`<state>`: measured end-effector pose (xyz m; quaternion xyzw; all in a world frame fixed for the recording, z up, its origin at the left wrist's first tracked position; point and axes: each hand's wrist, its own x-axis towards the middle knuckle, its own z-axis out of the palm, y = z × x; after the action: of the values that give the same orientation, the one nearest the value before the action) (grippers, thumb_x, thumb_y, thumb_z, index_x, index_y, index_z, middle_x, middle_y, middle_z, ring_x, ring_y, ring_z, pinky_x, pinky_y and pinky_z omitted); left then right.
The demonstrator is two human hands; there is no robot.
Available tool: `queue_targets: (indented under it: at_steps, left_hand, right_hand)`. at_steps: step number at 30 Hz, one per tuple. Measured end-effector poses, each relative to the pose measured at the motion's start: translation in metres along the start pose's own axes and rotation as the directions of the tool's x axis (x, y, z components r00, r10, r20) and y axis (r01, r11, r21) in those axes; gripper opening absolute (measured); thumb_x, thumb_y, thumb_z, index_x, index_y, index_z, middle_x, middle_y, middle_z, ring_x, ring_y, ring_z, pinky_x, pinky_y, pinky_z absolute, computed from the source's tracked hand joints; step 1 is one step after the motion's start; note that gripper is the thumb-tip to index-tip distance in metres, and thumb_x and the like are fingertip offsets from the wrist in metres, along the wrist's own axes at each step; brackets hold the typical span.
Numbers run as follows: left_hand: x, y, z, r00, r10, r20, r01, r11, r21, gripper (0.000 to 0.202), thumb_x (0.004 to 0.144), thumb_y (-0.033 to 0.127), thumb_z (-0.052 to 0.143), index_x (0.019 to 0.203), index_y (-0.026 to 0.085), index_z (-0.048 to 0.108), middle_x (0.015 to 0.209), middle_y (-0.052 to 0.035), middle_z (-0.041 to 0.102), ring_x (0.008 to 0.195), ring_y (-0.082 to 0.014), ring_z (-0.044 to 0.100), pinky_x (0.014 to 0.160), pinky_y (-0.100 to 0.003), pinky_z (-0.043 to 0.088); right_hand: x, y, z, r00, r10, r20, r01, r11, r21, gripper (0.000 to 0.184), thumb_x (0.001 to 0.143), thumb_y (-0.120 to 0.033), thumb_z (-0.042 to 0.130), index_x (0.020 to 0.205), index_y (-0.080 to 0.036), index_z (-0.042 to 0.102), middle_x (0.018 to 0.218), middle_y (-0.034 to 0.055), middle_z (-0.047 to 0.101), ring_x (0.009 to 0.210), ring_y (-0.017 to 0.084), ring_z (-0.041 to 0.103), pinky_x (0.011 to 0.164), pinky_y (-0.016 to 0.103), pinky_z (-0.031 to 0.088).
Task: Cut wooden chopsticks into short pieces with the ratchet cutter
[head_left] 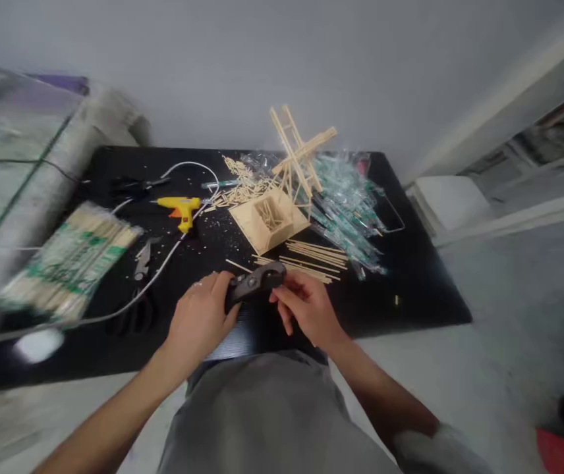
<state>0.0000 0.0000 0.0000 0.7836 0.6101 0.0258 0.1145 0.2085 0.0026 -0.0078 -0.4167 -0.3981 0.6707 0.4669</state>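
A person seated at a black table holds a dark cutting tool between both hands, near the table's front edge. The left hand has its fingers wrapped around the tool's handle end; the right hand has its fingers pinched together at the tool's head, though whether they grip a stick there cannot be told. The tool's long axis runs left to right, tilted slightly up toward the right. Just beyond the right hand lie loose bamboo sticks, nearer to it than to the left. Behind them stand a small wooden box and a stick frame. A yellow glue gun and its white cord lie to the left; bare table remains to the right.
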Motion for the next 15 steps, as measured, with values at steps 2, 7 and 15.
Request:
queue_targets:
  at_steps: [2, 7, 15]
  left_hand:
    - [0.0009, 0.0004, 0.0007, 1.0, -0.001, 0.012, 0.001, 1.0, -0.01, 0.021, 0.094, 0.026, 0.055, 0.113, 0.018, 0.056, 0.11, -0.0124, 0.069, 0.1, -0.0332, 0.07, 0.081, -0.042, 0.053]
    - [0.0015, 0.0017, 0.0002, 1.0, 0.0, 0.029, 0.0, 1.0, -0.026, 0.017, 0.095, 0.027, 0.054, 0.109, 0.018, 0.057, 0.104, -0.0118, 0.069, 0.096, -0.0326, 0.07, 0.078, -0.041, 0.052]
    - [0.0014, 0.003, -0.0008, 1.0, 0.002, 0.016, -0.002, 1.0, -0.031, 0.015, 0.096, 0.028, 0.053, 0.107, 0.018, 0.057, 0.101, -0.0114, 0.069, 0.094, -0.0323, 0.069, 0.077, -0.04, 0.05]
  right_hand:
    - [-0.0006, 0.0005, 0.0008, 1.0, 0.007, -0.001, -0.007, 1.0, -0.006, 0.026, 0.088, -0.038, 0.077, 0.083, -0.016, 0.064, 0.07, -0.0029, 0.068, 0.035, 0.005, 0.052, 0.029, 0.015, 0.042]
    - [-0.0017, 0.0, 0.0014, 1.0, 0.016, -0.001, -0.016, 1.0, 0.007, 0.026, 0.088, -0.04, 0.077, 0.085, -0.017, 0.066, 0.072, -0.0025, 0.068, 0.036, 0.005, 0.052, 0.029, 0.016, 0.043]
    - [-0.0025, 0.0006, -0.0006, 1.0, 0.021, -0.008, -0.021, 1.0, 0.007, 0.025, 0.089, -0.039, 0.077, 0.085, -0.017, 0.066, 0.072, -0.0022, 0.068, 0.036, 0.005, 0.052, 0.029, 0.015, 0.041]
